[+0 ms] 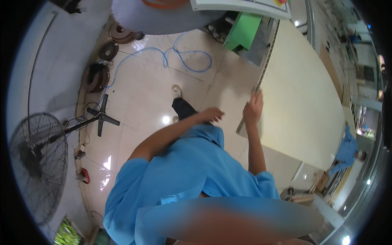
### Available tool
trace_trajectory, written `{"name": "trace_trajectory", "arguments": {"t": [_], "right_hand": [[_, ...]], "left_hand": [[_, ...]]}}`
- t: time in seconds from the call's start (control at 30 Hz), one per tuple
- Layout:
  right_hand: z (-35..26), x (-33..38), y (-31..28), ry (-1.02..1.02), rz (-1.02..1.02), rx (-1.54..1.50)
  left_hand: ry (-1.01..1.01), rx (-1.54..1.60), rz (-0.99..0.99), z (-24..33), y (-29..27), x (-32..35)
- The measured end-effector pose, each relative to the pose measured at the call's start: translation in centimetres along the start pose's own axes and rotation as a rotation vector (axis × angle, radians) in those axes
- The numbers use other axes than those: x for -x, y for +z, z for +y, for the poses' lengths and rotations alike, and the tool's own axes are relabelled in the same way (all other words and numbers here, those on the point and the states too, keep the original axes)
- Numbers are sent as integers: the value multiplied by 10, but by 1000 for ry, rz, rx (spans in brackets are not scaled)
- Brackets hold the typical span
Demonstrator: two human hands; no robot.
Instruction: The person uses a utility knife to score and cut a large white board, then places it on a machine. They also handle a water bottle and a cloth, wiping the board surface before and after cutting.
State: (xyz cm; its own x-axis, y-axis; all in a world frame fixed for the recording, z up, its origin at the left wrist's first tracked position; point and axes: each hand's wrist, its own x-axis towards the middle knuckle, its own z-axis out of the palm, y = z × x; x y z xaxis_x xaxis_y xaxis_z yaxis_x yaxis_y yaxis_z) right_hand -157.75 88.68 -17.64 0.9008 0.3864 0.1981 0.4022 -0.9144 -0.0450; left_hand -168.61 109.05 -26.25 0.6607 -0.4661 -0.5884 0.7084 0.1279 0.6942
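A large pale cream panel [302,94] spreads across the right side, with a dark, textured strip along its left edge. At that edge is my right hand [253,108], its fingers pointing away from me on the panel and the thumb side at the rim; the underside of the grip is hidden. My left hand [212,115] is held in front of my waist, apart from the panel, with nothing visible in it. Its fingers are loosely bent and a little spread, slightly blurred.
A black fan [38,163] stands at the left wall on a dark star-shaped base [102,116]. Blue hose [163,53] loops over the tiled floor beside brown reels [96,77]. A green box-shaped part [243,30] is ahead. Another person in blue [347,149] is beyond the panel.
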Motion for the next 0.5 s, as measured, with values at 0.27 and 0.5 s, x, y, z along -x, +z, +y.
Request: {"name": "trace_trajectory", "arguments": {"t": [0.27, 0.5], "right_hand": [[52, -45, 4, 368, -85, -96], [85, -28, -14, 408, -242, -110]], "left_hand": [[-141, 156, 687, -88, -242, 174], [-344, 487, 1043, -209, -312, 289]]}}
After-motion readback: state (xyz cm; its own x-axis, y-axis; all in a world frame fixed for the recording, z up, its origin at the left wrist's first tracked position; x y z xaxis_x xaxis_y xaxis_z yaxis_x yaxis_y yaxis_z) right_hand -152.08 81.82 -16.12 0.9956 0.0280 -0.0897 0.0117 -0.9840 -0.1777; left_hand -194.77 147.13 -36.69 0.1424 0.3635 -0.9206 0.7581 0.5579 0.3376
